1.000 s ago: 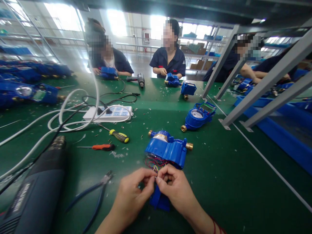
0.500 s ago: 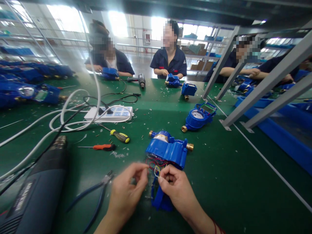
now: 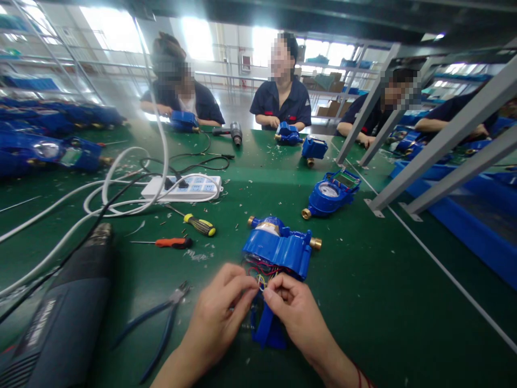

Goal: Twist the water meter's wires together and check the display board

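Observation:
A blue water meter [image 3: 278,248] with brass pipe ends lies in front of me, and thin red, yellow and white wires [image 3: 262,280] come out of its near side. My left hand [image 3: 222,307] is closed in a pinch at the white and yellow wires. Fingertips of my right hand [image 3: 294,307] are pressed together on the same wires, just to the right. Below the wires a blue housing part [image 3: 269,328] rests on the table, partly covered by my right hand. The exact wire ends are hidden between my fingers.
Left of my hands lie diagonal cutters [image 3: 165,323], an orange screwdriver [image 3: 173,243], a yellow-black screwdriver [image 3: 200,224] and a heat gun [image 3: 68,307]. Behind them is a power strip [image 3: 181,187] with looped cables. Another meter [image 3: 329,194] stands beyond, near grey metal posts [image 3: 388,194]. Co-workers sit opposite.
My left hand has moved right and its fingers have come to the wires, close to my right fingertips. My right hand is nearly still. A co-worker's hand at right has lowered toward the table.

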A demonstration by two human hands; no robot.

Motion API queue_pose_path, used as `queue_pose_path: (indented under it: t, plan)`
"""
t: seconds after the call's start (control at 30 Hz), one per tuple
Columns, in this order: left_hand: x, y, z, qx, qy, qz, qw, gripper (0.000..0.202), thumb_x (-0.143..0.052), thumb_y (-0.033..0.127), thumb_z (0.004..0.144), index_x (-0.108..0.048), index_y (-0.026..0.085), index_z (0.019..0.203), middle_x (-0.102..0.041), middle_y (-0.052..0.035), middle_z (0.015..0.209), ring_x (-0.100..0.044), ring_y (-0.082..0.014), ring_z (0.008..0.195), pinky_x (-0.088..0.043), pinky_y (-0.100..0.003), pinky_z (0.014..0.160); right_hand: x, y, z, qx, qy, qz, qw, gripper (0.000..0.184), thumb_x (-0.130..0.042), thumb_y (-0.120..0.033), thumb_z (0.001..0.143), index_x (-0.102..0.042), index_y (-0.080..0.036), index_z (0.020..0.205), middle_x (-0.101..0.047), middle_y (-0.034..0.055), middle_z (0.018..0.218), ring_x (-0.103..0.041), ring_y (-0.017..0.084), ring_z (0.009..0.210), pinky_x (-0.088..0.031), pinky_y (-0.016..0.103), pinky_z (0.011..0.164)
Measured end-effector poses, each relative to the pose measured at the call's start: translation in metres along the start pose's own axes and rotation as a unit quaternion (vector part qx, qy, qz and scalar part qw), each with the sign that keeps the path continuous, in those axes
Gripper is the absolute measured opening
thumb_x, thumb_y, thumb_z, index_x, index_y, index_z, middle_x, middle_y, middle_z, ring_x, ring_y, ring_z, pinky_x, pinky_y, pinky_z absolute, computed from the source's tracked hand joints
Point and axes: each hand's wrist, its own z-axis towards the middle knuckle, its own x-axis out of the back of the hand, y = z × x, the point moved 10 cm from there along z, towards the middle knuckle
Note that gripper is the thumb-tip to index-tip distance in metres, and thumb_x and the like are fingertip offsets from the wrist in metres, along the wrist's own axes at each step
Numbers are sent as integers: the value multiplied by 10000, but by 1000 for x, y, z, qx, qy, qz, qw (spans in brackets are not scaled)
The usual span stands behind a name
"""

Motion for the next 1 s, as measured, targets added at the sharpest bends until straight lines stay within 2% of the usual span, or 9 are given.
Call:
queue_pose_path:
  t: [0.2, 0.27, 0.37, 0.5, 0.57, 0.67, 0.8, 1.0]
  plan:
    - [-10, -1, -3, -8, -25, 18, 999, 237, -438, 135, 861, -517, 245, 1055, -402, -46, 1041, -516, -81, 724, -453, -227, 661, -3, 0, -1, 10, -21, 14, 1000, 166, -612, -287, 752, -521, -162, 694, -445, -61, 596, -377, 77, 529, -310, 211, 521]
    - [-11, -3, -4, -8, -24, 32, 999, 186, -451, 148, 860, -542, 240, 993, -392, -41, 1044, -514, -74, 700, -442, -228, 641, -3, -2, -1, 18, -27, 10, 999, 152, -607, -271, 753, -521, -159, 697, -441, -60, 604, -380, 77, 535, -312, 208, 521]
    - [-7, -2, -4, -15, -20, 24, 999, 98, -466, 157, 859, -545, 207, 889, -398, -39, 1025, -529, -89, 762, -436, -229, 676, -2, -4, -1, 10, -32, -2, 999, 147, -609, -268, 746, -516, -160, 710, -436, -64, 591, -371, 74, 520, -299, 198, 495]
    - [-7, 0, -2, -2, -50, -35, 998, 100, -436, 145, 873, -519, 200, 869, -434, -34, 1003, -505, -119, 926, -415, -232, 780, -2, -6, -2, 2, -37, -24, 999, 134, -624, -243, 728, -525, -153, 710, -446, -62, 583, -368, 67, 505, -293, 190, 475]
    - [-9, 0, -2, 14, -70, -78, 994, 103, -417, 154, 884, -506, 199, 858, -455, -30, 993, -488, -119, 945, -405, -232, 798, -2, -6, -2, 5, -31, -29, 999, 121, -622, -230, 730, -535, -148, 716, -447, -63, 577, -373, 65, 502, -297, 186, 472]
    - [-12, -2, -2, 39, -91, -135, 986, 109, -404, 195, 898, -497, 196, 842, -492, -19, 935, -490, -114, 874, -401, -233, 761, -1, -8, -2, 15, -19, -33, 999, 112, -623, -225, 734, -551, -139, 726, -459, -60, 581, -384, 63, 506, -307, 181, 474]
    - [-18, -8, -3, 85, -106, -154, 979, 162, -400, 271, 904, -512, 193, 817, -511, 2, 806, -480, -111, 737, -383, -233, 669, 1, -10, -2, 24, -6, -53, 998, 107, -629, -223, 735, -586, -126, 746, -464, -57, 578, -382, 63, 506, -307, 180, 471]
    - [-22, -13, -4, 131, -111, -165, 971, 220, -392, 343, 904, -511, 194, 794, -505, 8, 771, -462, -110, 699, -373, -230, 638, 2, -13, -4, 40, 4, -64, 997, 112, -621, -238, 743, -611, -126, 742, -471, -48, 601, -383, 69, 518, -313, 189, 479]
